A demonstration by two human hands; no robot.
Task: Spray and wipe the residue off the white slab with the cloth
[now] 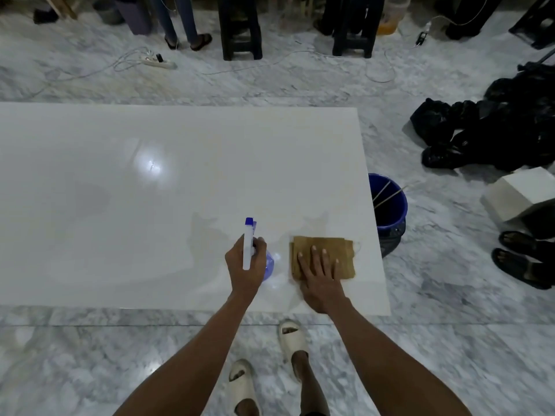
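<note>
A large glossy white slab (126, 187) fills the left and middle of the view. My left hand (244, 267) grips a spray bottle (248, 244) with a white and blue head, its nozzle pointing away over the slab near the front edge. Just to its right, my right hand (319, 276) lies flat, fingers spread, on a folded brown cloth (342, 250) pressed to the slab near its right front corner. Faint wet streaks show on the slab beyond the bottle and cloth.
A blue bucket (390, 211) with sticks in it stands on the marble floor at the slab's right edge. Black bags (495, 130), a white box (516, 196) and black sandals (522, 259) lie further right. Stools, a person's legs and a power strip (156, 63) are beyond the slab.
</note>
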